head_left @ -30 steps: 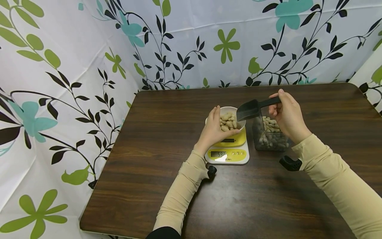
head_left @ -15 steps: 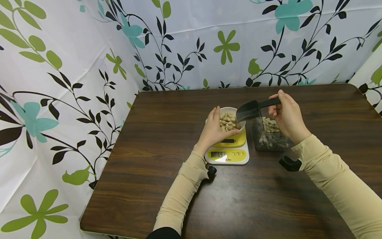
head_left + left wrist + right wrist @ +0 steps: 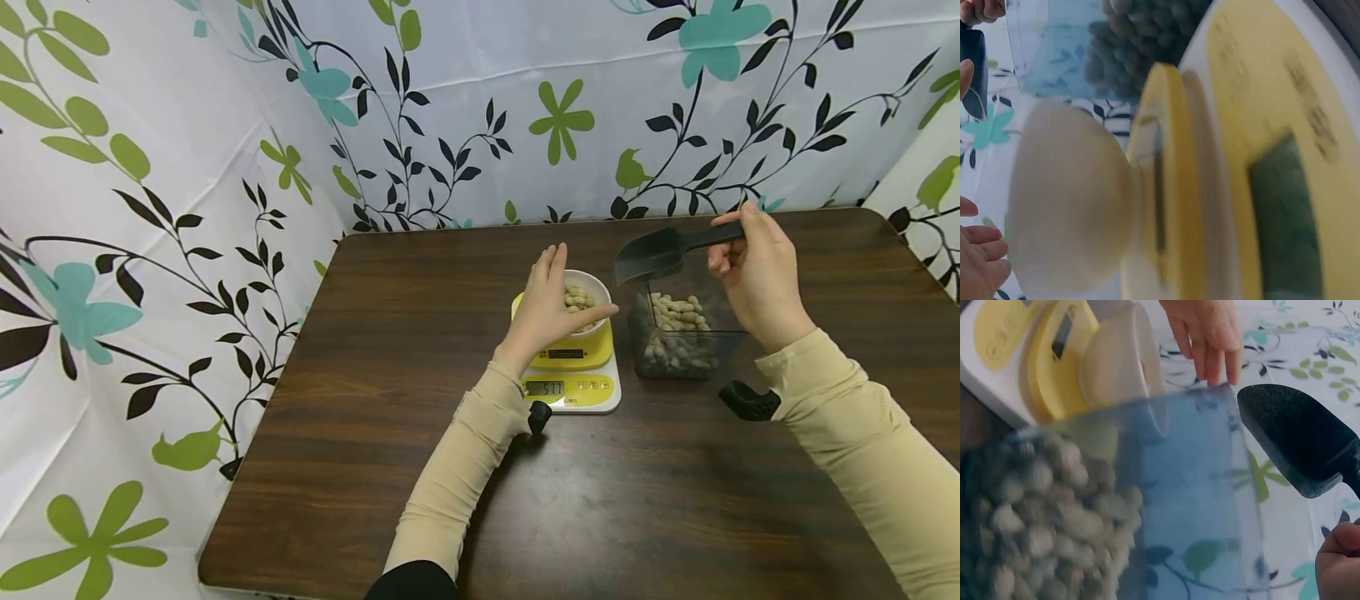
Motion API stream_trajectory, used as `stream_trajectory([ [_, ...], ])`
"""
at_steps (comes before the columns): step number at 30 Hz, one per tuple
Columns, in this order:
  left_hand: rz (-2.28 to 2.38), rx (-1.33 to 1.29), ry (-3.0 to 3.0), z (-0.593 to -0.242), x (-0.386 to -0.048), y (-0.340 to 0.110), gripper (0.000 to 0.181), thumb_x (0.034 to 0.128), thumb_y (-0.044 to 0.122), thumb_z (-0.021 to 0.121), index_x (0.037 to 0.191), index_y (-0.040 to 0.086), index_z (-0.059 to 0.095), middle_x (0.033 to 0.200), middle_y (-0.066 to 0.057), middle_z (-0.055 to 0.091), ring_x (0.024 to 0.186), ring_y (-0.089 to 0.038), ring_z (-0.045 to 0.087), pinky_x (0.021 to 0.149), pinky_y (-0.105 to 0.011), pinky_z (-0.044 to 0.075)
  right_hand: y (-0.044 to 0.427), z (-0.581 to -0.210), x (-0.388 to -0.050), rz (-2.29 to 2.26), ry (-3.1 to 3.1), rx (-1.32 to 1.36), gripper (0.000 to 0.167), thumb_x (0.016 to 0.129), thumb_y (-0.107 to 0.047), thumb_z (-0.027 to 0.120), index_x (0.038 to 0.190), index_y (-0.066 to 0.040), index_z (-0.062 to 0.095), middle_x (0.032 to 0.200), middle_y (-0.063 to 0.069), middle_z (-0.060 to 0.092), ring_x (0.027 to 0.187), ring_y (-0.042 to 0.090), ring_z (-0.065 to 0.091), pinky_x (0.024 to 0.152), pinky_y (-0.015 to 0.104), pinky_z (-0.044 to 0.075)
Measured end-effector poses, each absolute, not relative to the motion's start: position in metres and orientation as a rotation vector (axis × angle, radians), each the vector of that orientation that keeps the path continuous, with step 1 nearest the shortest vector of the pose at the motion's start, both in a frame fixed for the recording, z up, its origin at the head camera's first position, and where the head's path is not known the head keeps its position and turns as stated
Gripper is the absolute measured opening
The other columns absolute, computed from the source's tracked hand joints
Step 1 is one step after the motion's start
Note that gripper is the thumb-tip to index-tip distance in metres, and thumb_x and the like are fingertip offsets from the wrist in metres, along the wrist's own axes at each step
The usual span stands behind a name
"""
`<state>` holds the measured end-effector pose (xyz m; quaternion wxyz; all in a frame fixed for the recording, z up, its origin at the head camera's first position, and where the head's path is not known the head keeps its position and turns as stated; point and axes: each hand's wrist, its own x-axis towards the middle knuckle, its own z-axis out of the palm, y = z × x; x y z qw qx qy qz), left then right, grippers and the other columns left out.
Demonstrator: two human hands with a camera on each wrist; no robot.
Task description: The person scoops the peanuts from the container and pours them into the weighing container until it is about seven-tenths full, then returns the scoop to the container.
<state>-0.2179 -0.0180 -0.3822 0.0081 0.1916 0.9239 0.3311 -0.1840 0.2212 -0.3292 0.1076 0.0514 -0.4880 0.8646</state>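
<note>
A white bowl (image 3: 597,289) of unshelled peanuts (image 3: 577,297) sits on a yellow-and-white digital kitchen scale (image 3: 577,389). My left hand (image 3: 538,318) hovers over the near left side of the bowl, fingers and thumb spread; in the left wrist view its fingers stand apart from the bowl (image 3: 1072,194). My right hand (image 3: 763,279) grips the handle of a black scoop (image 3: 654,252), raised above the clear plastic box (image 3: 726,348). That scoop (image 3: 1297,434) looks bare inside in the right wrist view. More peanuts (image 3: 678,315) lie inside the box.
The scale and box stand side by side on a dark wooden table (image 3: 375,400). Behind and left of the table hangs a white curtain (image 3: 465,100) with leaf patterns. A black wrist camera (image 3: 750,402) is worn under the right wrist.
My left hand has come off the bowl and lifted slightly. My right hand has moved up and to the right with the scoop, away from the bowl. The scale's displayed number has changed.
</note>
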Motion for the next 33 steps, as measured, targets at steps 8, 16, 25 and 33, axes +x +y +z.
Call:
stream_trajectory([
  [8,1.043,0.724,2.820,-0.374,-0.209,0.008,0.107,0.0756,0.066,0.062,0.151,0.023,-0.002,0.159,-0.001,0.002,0.147,-0.018,0.007,0.116,-0.041,0.024,0.246,-0.328,-0.179,2.483,-1.372,0.080,0.029,0.094,-0.028,0.054,0.095,0.001,0.056,0.055,0.006,0.054,0.048,0.013,0.047,0.046,0.019,0.038],
  [16,0.973,0.795,2.791,-0.376,-0.199,0.034,0.104,0.0779,0.066,0.058,0.151,0.023,-0.002,0.159,0.000,0.002,0.147,-0.017,0.008,0.116,-0.038,0.025,0.260,-0.340,-0.174,2.379,-1.492,-0.030,0.029,0.095,-0.030,0.051,0.092,-0.001,0.056,0.052,0.003,0.052,0.046,0.011,0.045,0.045,0.018,0.035],
  [25,0.992,0.791,2.728,-0.385,-0.192,0.056,0.100,0.0804,0.066,0.055,0.151,0.023,-0.002,0.159,0.001,0.003,0.146,-0.016,0.012,0.115,-0.036,0.028,0.265,-0.349,-0.167,1.792,-2.111,-0.129,0.026,0.097,-0.038,0.044,0.093,-0.016,0.058,0.051,-0.008,0.050,0.047,0.006,0.044,0.049,0.019,0.035],
  [33,1.030,0.757,2.679,-0.390,-0.191,0.063,0.099,0.0814,0.065,0.055,0.150,0.024,-0.003,0.159,0.002,0.001,0.145,-0.018,0.016,0.112,-0.036,0.033,0.260,-0.359,-0.164,1.305,-2.442,-0.148,0.027,0.097,-0.047,0.038,0.090,-0.028,0.056,0.053,-0.015,0.048,0.049,0.007,0.045,0.048,0.025,0.032],
])
